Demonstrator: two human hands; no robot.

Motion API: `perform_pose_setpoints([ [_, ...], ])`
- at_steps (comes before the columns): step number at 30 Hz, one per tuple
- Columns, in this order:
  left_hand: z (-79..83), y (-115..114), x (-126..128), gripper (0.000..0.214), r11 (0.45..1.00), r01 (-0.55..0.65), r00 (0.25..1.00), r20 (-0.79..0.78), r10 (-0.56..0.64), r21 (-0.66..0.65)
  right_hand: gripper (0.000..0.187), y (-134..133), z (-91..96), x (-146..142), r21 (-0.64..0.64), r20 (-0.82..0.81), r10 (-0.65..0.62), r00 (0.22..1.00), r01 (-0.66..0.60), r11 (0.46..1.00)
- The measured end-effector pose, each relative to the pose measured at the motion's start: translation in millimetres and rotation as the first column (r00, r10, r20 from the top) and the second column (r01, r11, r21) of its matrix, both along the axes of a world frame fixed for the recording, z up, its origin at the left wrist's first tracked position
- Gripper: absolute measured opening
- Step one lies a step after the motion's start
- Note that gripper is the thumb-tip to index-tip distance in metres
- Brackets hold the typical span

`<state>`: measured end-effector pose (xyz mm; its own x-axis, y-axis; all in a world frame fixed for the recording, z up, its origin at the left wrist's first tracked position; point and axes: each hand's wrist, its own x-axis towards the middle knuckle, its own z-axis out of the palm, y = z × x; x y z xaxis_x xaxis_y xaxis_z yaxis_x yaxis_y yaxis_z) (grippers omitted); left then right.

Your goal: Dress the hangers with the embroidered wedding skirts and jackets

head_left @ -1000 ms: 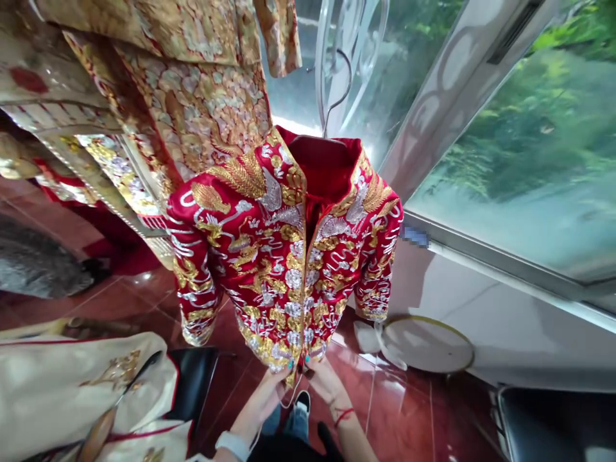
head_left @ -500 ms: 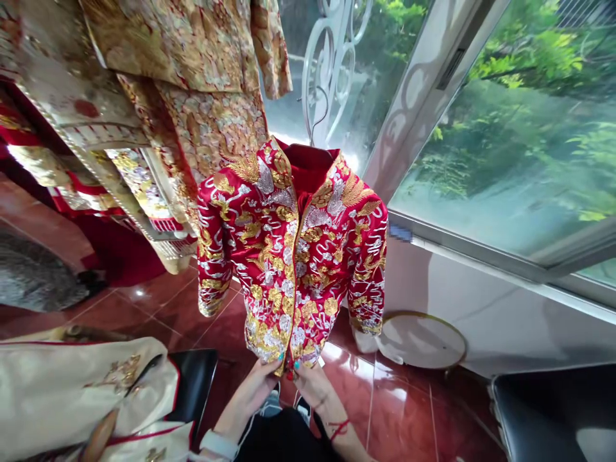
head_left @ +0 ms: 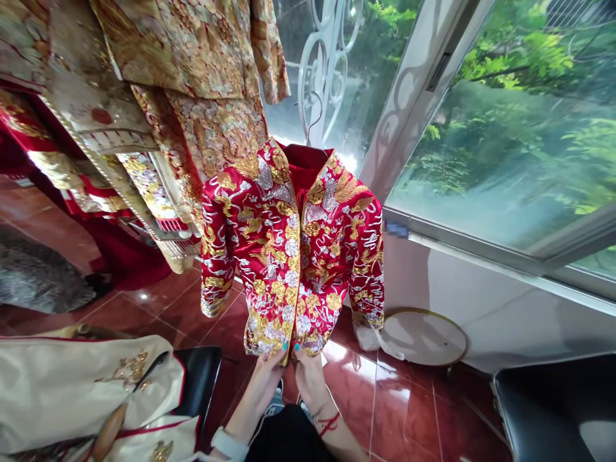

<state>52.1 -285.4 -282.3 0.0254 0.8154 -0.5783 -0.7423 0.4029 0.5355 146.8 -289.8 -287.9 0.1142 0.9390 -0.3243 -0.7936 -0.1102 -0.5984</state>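
Observation:
A red jacket point(head_left: 327, 256) with gold and silver embroidery hangs upright from a metal hanger point(head_left: 315, 115), its two front edges meeting down the middle. At the bottom of the front opening, my left hand point(head_left: 267, 372) pinches the hem on the left side, thumb on top. Close beside it my right hand point(head_left: 308, 375) pinches the hem on the other side of the opening. The fingers behind the cloth are mostly hidden. Both thumbs show blue-green nails.
Gold embroidered garments point(head_left: 202, 58) hang at the upper left. A cream garment point(head_left: 58, 385) lies over a black chair point(head_left: 199, 375) at lower left. To the right stand a low round white table point(head_left: 423, 337) and a black seat point(head_left: 553, 404). A window point(head_left: 505, 147) fills the upper right.
My hands have shifted slightly upward in view with the hem still pinched. The front edges sit closer together at the bottom. The camera view has moved a little.

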Motion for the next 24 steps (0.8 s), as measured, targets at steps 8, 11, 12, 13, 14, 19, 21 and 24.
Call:
perform_pose_setpoints([
  [8, 2.3, -1.3, 0.4, 0.024, 1.0, -0.002, 1.0, 0.005, 0.002, 0.003, 0.052, -0.2, 0.0, -1.1, 0.025, -0.034, -0.025, 0.999, 0.026, 0.999],
  [11, 0.9, -2.4, 0.6, 0.023, 1.0, -0.017, 1.0, -0.002, 0.017, -0.012, 0.054, 0.4, -1.4, -2.0, -0.002, -0.032, -0.049, 0.998, 0.049, 0.999],
  [12, 0.1, -2.6, 0.7, 0.023, 1.0, -0.017, 1.0, -0.006, 0.017, -0.009, 0.054, 0.4, -1.7, -2.3, -0.01, -0.029, -0.051, 0.998, 0.051, 0.999],
  [13, -0.8, -2.5, 0.9, 0.024, 1.0, -0.017, 1.0, -0.011, 0.017, -0.003, 0.054, 0.3, -1.7, -2.5, -0.017, -0.026, -0.052, 0.998, 0.052, 0.999],
  [14, -1.6, -2.4, 1.1, 0.025, 1.0, -0.021, 1.0, -0.017, 0.021, 0.002, 0.053, 0.2, -1.7, -2.7, -0.022, -0.023, -0.05, 0.999, 0.049, 0.999],
  [19, -3.5, -1.1, 3.1, 0.028, 0.998, -0.063, 0.997, -0.046, 0.064, 0.012, 0.048, 0.7, -0.9, -3.4, -0.032, 0.001, -0.028, 1.0, 0.028, 0.999],
  [21, -3.5, -1.8, 4.3, 0.029, 0.997, -0.069, 0.996, -0.053, 0.07, 0.018, 0.048, 2.4, -1.1, -4.2, -0.049, 0.011, -0.026, 1.0, 0.026, 0.998],
  [24, -4.1, -4.4, 6.0, 0.032, 0.997, -0.072, 0.995, -0.067, 0.074, 0.024, 0.048, 5.8, -2.3, -6.7, -0.079, 0.026, -0.047, 0.999, 0.049, 0.996],
])
